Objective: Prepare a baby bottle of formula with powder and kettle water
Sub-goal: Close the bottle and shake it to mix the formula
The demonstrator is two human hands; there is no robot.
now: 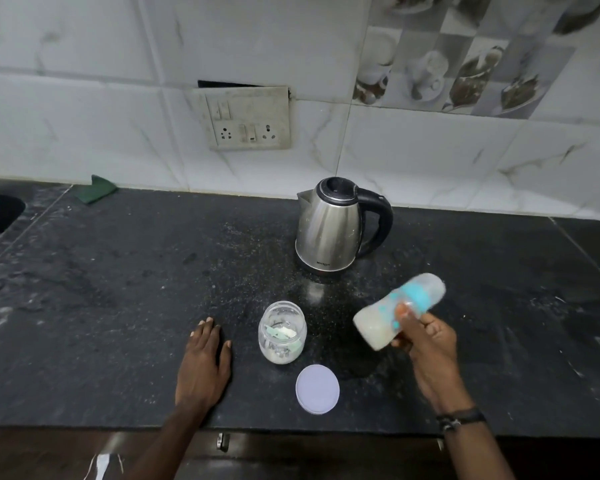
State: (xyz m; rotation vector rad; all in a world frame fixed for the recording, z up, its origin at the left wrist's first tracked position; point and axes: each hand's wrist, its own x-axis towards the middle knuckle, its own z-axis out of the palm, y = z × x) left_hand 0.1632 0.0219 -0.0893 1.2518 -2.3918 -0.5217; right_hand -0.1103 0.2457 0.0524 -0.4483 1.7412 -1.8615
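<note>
Both hands differ: the right hand [426,336] grips the tilted, blurred baby bottle [399,311] (probably shaking it), while the left hand [205,362] rests flat, bracing on the surface [118,289].

Two bare forearms, no sleeves visible. Left hand [204,362] at 7 o'clock: no ring, no band. Right hand [426,344] at 5 o'clock: dark braided black wristband [459,419] with small pale bead or knot around wrist.
</note>
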